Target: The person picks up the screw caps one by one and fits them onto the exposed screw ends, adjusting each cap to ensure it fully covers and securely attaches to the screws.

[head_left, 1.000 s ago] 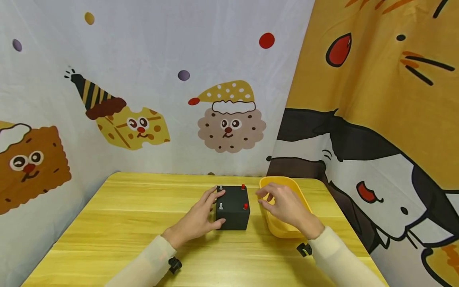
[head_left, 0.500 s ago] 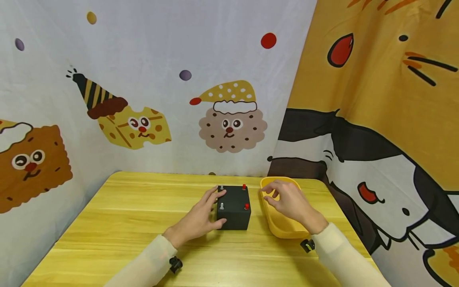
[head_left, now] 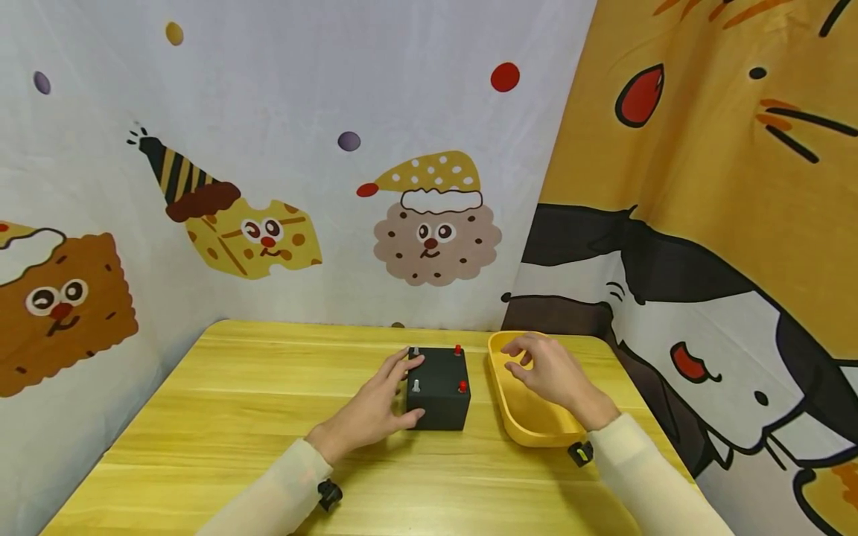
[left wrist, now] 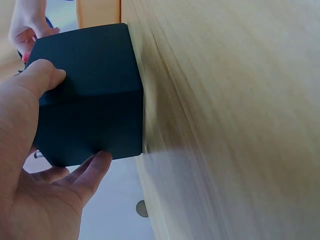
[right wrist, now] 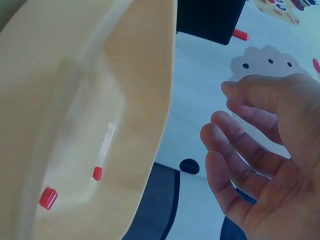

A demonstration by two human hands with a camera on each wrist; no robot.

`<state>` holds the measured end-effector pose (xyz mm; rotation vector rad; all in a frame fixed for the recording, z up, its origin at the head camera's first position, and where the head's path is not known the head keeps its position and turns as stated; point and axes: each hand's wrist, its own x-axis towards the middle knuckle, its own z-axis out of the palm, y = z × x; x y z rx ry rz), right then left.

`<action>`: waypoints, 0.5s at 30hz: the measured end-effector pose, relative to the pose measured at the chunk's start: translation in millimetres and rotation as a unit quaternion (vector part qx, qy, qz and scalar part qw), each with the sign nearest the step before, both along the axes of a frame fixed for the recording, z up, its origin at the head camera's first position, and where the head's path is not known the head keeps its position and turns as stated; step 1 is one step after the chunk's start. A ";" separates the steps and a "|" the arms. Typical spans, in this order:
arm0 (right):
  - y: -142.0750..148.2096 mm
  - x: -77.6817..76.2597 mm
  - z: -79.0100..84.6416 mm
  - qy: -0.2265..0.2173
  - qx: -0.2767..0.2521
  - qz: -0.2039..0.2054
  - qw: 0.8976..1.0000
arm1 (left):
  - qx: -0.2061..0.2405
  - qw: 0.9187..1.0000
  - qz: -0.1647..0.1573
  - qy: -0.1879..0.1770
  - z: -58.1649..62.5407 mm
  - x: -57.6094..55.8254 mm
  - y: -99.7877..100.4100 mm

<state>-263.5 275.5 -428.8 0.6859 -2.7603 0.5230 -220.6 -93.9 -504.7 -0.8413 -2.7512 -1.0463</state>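
On the table stands a black box [head_left: 439, 388] with small posts at its top corners. The two left posts are bare silver toggle levers [head_left: 416, 385]; the two right ones carry red caps [head_left: 462, 386]. My left hand [head_left: 367, 408] holds the box from its left side, thumb [left wrist: 47, 75] on the near face and fingers [left wrist: 95, 172] on the far face. My right hand [head_left: 555, 376] hovers above the yellow tray [head_left: 529, 439], fingers loosely bent and holding nothing. In the right wrist view, two small red pieces [right wrist: 48, 198] lie inside the tray.
The wooden table [head_left: 268, 417] meets a printed cloth backdrop [head_left: 268, 134] at its back and right side. The tray stands just right of the box, with a narrow gap between them.
My right hand has drifted a little to the right, from the tray's left rim to farther over the tray. The left hand and the box stay in place.
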 end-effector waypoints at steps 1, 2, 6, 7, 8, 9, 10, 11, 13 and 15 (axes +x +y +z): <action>1.1 -0.9 -0.5 -0.002 0.001 -0.002 1.000 | 0.000 1.000 0.000 -0.001 0.1 0.1 0.1; 2.3 -1.9 -0.9 -0.004 0.003 -0.006 1.000 | 0.001 1.000 0.000 -0.001 0.2 0.2 0.3; 7.1 -5.8 -3.2 -0.009 0.009 -0.016 1.000 | 0.003 1.000 0.000 0.000 0.2 0.6 0.7; 8.4 -6.9 -4.1 -0.010 0.011 -0.018 1.000 | 0.004 1.000 0.000 -0.001 0.2 0.7 0.7; 9.8 -8.0 -5.0 -0.011 0.011 -0.021 1.000 | 0.004 1.000 0.000 0.000 0.1 0.8 0.7; 11.1 -8.9 -5.8 -0.013 0.012 -0.022 1.000 | 0.004 1.000 0.000 0.000 0.0 0.8 0.7; 12.2 -10.1 -6.6 -0.015 0.011 -0.024 1.000 | 0.004 1.000 0.000 0.000 -0.1 0.8 0.7; 13.2 -11.0 -7.3 -0.017 0.010 -0.025 0.999 | 0.004 1.000 0.000 0.000 -0.2 0.8 0.5; 14.7 -13.4 -8.5 -0.024 0.007 -0.028 0.999 | 0.005 1.000 0.000 0.000 -0.6 0.6 0.2; 15.9 -15.8 -9.7 -0.030 0.005 -0.032 0.999 | 0.005 1.000 0.000 0.001 -0.7 0.4 0.0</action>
